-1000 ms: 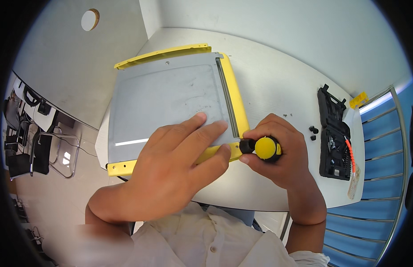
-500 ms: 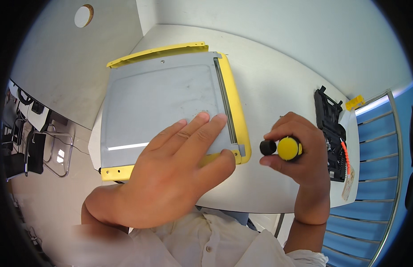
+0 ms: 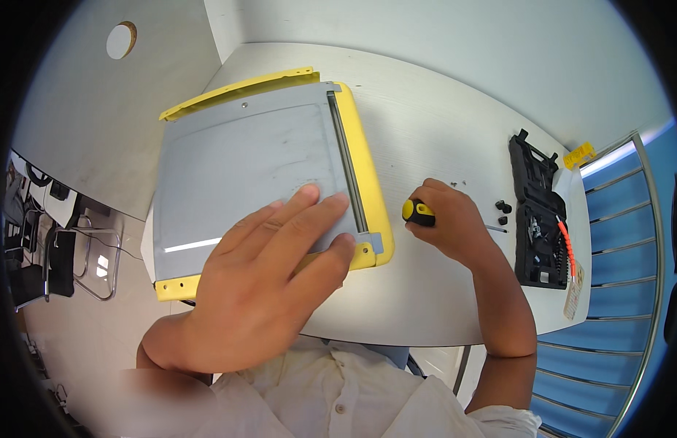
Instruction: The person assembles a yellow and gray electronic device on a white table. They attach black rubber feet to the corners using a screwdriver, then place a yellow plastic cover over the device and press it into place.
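A grey flat-panelled casing with yellow edges (image 3: 244, 157) lies tilted on the white table. My left hand (image 3: 262, 270) rests on its near right part, fingers outstretched and nothing in its grasp. A yellow strip (image 3: 240, 93) runs along the far side. To the right of the casing, my right hand (image 3: 451, 219) is closed round a yellow and black screwdriver (image 3: 417, 212). Its handle end points left, and a thin metal shaft shows beyond the hand on the right. Several small black round pieces (image 3: 503, 207) lie near that shaft.
An open black tool case (image 3: 535, 219) stands at the table's right, with an orange-red tool (image 3: 567, 244) across its edge. Tiny screws (image 3: 455, 183) lie beyond my right hand. A metal railing (image 3: 621, 277) borders the right side, and a grey wall (image 3: 112, 95) rises at left.
My right hand has moved away and turned, keeping the screwdriver. The black round piece at its fingertips is no longer there. My left hand stays on the casing; the view has shifted slightly.
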Available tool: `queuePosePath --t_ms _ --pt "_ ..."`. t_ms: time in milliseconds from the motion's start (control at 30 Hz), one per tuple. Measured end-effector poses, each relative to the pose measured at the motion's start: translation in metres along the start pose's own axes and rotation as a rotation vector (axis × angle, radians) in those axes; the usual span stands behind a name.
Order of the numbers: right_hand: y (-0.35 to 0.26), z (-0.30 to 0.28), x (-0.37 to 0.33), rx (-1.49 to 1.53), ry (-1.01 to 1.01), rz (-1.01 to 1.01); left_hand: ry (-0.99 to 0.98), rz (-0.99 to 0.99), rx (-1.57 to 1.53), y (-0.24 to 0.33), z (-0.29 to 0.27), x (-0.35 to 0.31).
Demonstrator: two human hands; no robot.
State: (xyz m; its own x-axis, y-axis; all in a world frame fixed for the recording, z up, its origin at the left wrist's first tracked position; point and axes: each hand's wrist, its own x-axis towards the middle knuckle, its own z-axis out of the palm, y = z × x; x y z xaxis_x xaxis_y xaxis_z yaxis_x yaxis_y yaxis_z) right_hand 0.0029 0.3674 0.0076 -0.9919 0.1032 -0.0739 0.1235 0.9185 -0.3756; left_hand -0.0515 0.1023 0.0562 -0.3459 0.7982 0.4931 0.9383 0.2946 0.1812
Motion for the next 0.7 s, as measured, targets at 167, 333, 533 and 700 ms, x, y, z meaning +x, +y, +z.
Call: queuePosePath --t_ms 167,333,533,700 --pt "-0.013 -0.019 -0.010 0.215 0.089 -0.085 -0.031 -0.018 -0.001 0.001 -0.002 0.000" --pt "-0.045 -0.049 -0.024 0.518 0.153 -0.446 -0.001 -0.025 0.002 0.003 -0.001 -0.002" --pt "-0.059 -0.039 -0.020 0.593 0.177 -0.465 0.019 -0.036 -0.022 0.005 0.000 -0.001" --pt "-0.052 -0.029 -0.024 0.667 0.204 -0.440 0.016 0.018 -0.014 0.001 0.000 -0.002"
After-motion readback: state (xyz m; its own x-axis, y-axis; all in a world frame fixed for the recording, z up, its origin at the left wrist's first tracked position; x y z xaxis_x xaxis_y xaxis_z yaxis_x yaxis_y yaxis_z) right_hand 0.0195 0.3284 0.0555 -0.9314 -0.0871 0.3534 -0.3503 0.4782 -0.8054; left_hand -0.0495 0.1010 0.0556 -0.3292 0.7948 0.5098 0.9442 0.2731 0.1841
